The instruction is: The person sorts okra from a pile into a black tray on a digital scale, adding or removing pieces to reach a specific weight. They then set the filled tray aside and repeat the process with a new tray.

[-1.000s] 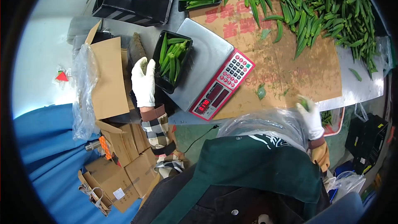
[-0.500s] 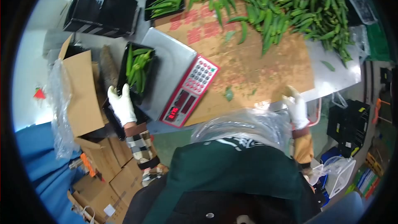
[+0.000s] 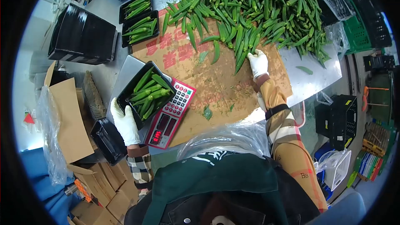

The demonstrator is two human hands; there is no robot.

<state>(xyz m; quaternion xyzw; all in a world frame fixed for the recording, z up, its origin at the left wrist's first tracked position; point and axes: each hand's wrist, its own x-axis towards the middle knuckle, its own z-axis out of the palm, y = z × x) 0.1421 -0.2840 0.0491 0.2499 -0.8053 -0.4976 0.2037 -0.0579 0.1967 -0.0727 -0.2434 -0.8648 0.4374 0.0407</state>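
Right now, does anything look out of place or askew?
Yes: the tray at the left hand looks askew, overlapping the scale's control panel. Leaf scraps also lie loose on the stained cardboard, apart from the okra pile.

Metal surface (image 3: 318,82) and its load: a flattened cardboard sheet (image 3: 227,93), printed in red, covers the middle; a large okra heap (image 3: 266,12) spreads across the sheet's far part and onto the metal at right; a red-edged weighing scale (image 3: 177,102) stands at the sheet's left side; two black trays (image 3: 125,42) lie side by side farther back, a black box (image 3: 83,35) to their left
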